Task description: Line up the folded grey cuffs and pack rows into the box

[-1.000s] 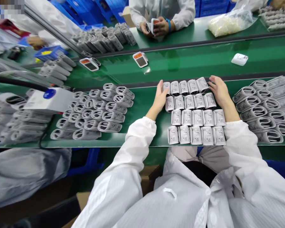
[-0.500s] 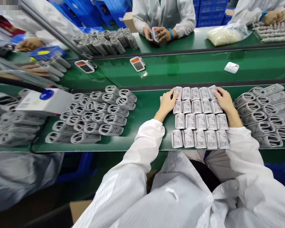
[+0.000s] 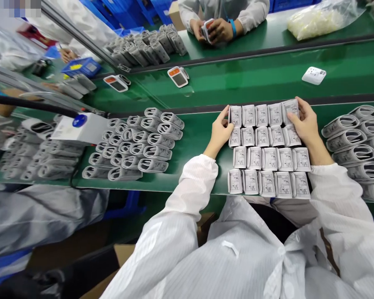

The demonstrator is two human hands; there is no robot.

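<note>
Rolled grey wrist cuffs (image 3: pixel 262 160) with printed faces lie in several rows in front of me. My left hand (image 3: pixel 220 129) is closed against the left end of the farthest row, thumb and fingers around the end cuff (image 3: pixel 236 116). At the other end, my right hand (image 3: pixel 304 122) grips the last cuff (image 3: pixel 289 109), its thumb across the printed face. This end cuff sits tilted and a little higher than its neighbours. Between my hands the row is pressed together. Whether its underside touches the green table (image 3: pixel 202 137) I cannot tell.
More rolled cuffs (image 3: pixel 156 146) stand at left, others (image 3: pixel 350 141) at right. A white box (image 3: pixel 79 131) with a blue button is farther left. Monitors (image 3: pixel 178 77) lie on the green strip beyond a dark rail. Opposite, a co-worker's hands (image 3: pixel 216 31) hold a monitor.
My right thumb has come onto the printed face of the right end cuff, which now tilts more. My left hand stays at the row's left end. The camera view has shifted.
</note>
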